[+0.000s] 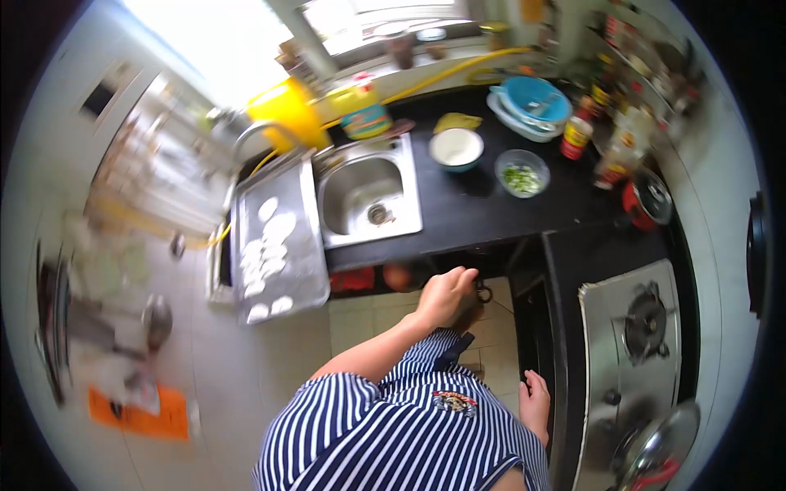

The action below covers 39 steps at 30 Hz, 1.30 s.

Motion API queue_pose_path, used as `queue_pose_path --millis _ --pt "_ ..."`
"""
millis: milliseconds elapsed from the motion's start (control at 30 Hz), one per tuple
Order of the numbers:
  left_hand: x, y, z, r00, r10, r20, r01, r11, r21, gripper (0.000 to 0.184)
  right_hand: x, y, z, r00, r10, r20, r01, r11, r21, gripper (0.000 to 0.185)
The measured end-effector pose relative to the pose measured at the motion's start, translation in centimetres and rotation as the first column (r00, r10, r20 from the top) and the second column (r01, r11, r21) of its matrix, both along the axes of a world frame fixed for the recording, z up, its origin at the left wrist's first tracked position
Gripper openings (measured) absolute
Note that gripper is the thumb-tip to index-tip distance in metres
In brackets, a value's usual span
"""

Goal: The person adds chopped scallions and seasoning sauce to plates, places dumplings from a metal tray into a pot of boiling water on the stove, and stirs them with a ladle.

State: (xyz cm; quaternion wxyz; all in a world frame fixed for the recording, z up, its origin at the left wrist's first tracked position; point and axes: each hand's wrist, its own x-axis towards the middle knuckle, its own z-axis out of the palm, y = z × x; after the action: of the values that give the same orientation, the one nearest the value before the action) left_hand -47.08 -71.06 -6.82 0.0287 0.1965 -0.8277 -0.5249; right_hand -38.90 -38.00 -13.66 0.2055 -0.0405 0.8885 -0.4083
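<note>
My left hand (446,296) is closed in front of the counter's front edge, over the open lower cabinet. Its fingers are curled downward, and what they hold is hidden. A small dark ring (485,293) shows just beside the fingertips; I cannot tell whether the hand touches it. Lower and to the right, my right hand (535,403) hangs near the cabinet side by the stove, fingers loosely extended, holding nothing visible. Inside the cabinet opening, a red object (352,279) and a blurred rounded reddish-brown thing (399,277) lie left of my left hand.
A metal tray (274,307) with white flat pieces rests over the sink's (416,192) left side. On the black counter (458,217) stand a white bowl (457,147), a bowl of chopped greens (522,182), blue basins (536,100) and bottles. The gas stove (602,327) is at right.
</note>
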Motion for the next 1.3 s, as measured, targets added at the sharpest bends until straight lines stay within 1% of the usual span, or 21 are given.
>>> queue_pose_path --millis 67,100,133,233,267,300,433,500,533,567,633,667,700,767,833,900,933,1000,1133,1200,1300 --pt "5.4 -3.4 1.3 0.98 0.198 -0.002 -0.197 0.977 -0.084 0.052 0.1 0.1 -0.5 0.994 0.108 0.032 -0.108 0.994 0.008 0.034" --pt "7.8 -5.7 0.9 0.958 0.286 0.003 -0.285 0.957 -0.058 0.055 -0.2 -0.2 -0.8 0.988 0.14 0.057 -0.142 0.99 0.026 0.034" --pt "9.8 -8.1 -0.4 0.927 0.344 -0.148 -0.364 0.92 -0.143 0.052 -0.4 -0.6 -0.7 0.981 0.186 0.051 -0.187 0.982 0.019 0.034" --pt "14.5 -13.7 2.3 0.76 0.631 -0.155 -0.646 0.759 -0.076 0.04 -0.3 -1.3 -0.6 0.965 0.254 0.061 -0.257 0.965 0.046 0.033" --pt "16.1 -16.6 1.9 0.741 0.633 -0.225 -0.641 0.766 0.045 0.03 -0.1 -2.4 0.3 0.965 0.258 0.057 -0.26 0.965 0.044 0.033" --pt "17.5 -18.9 2.2 0.7 0.627 -0.342 -0.646 0.76 0.07 0.02 0.1 -3.1 0.4 0.965 0.258 0.058 -0.26 0.964 0.048 0.033" --pt "22.0 -29.1 6.0 0.457 0.767 -0.45 -0.847 0.53 0.041 0.037 0.5 -5.6 1.8 0.953 0.294 0.073 -0.3 0.947 0.111 0.033" --pt "23.6 -34.3 10.0 0.259 0.755 -0.602 -0.895 0.422 0.144 0.034 0.6 -6.4 1.7 0.937 0.346 0.054 -0.35 0.926 0.14 0.034" --pt "24.3 -37.2 11.7 0.152 0.773 -0.615 -0.882 0.387 0.269 0.035 0.7 -7.0 1.9 0.93 0.362 0.055 -0.366 0.919 0.147 0.034" --pt "25.6 -40.1 13.9 0.16 0.77 -0.617 -0.933 0.323 0.16 0.038 0.7 -7.4 1.4 0.926 0.377 0.033 -0.378 0.914 0.148 0.034" --pt "28.7 -49.8 14.2 0.095 0.701 -0.707 -0.967 0.235 0.103 0.044 0.9 -9.0 1.7 0.921 0.389 0.036 -0.389 0.907 0.163 0.034" --pt "29.7 -52.3 15.9 0.079 0.737 -0.671 -0.971 0.21 0.116 0.047 1.1 -10.0 2.2 0.922 0.385 0.042 -0.386 0.907 0.169 0.034" --pt "30.6 -54.5 17.6 0.114 0.782 -0.612 -0.992 0.125 -0.024 0.047 1.4 -11.1 2.9 0.928 0.372 0.029 -0.371 0.914 0.166 0.034" --pt "31.9 -58.8 18.6 0.102 0.837 -0.538 -0.977 0.186 0.105 0.047 2.1 -13.4 4.2 0.925 0.377 0.051 -0.38 0.905 0.19 0.034" --pt "33.1 -66.4 15.6 0.047 0.81 -0.585 -0.968 0.182 0.174 0.041 2.8 -15.2 4.5 0.931 0.362 0.034 -0.363 0.915 0.176 0.035" --pt "33.2 -69.3 14.3 0.092 0.791 -0.606 -0.969 0.21 0.128 0.038 3.2 -16.9 5.5 0.912 0.402 0.078 -0.409 0.896 0.173 0.036" --pt "32.5 -69.1 14.3 0.111 0.787 -0.607 -0.962 0.238 0.132 0.038 3.5 -17.4 5.4 0.924 0.376 0.073 -0.383 0.908 0.173 0.036" --pt "31.8 -67.7 15.7 0.148 0.862 -0.486 -0.916 0.304 0.262 0.037 3.8 -18.2 5.0 0.904 0.41 0.12 -0.425 0.891 0.159 0.037" --pt "30.1 -65.4 17.2 0.147 0.861 -0.487 -0.888 0.332 0.318 0.036 4.2 -19.2 5.8 0.894 0.418 0.162 -0.441 0.886 0.144 0.037" --pt "29.7 -64.6 18.1 0.061 0.836 -0.545 -0.828 0.347 0.44 0.037 4.4 -19.6 6.2 0.896 0.417 0.151 -0.439 0.884 0.162 0.037" --pt "29.2 -61.0 20.5 0.148 0.8 -0.581 -0.782 0.454 0.427 0.031 4.4 -20.2 6.5 0.895 0.427 0.13 -0.445 0.876 0.187 0.037"
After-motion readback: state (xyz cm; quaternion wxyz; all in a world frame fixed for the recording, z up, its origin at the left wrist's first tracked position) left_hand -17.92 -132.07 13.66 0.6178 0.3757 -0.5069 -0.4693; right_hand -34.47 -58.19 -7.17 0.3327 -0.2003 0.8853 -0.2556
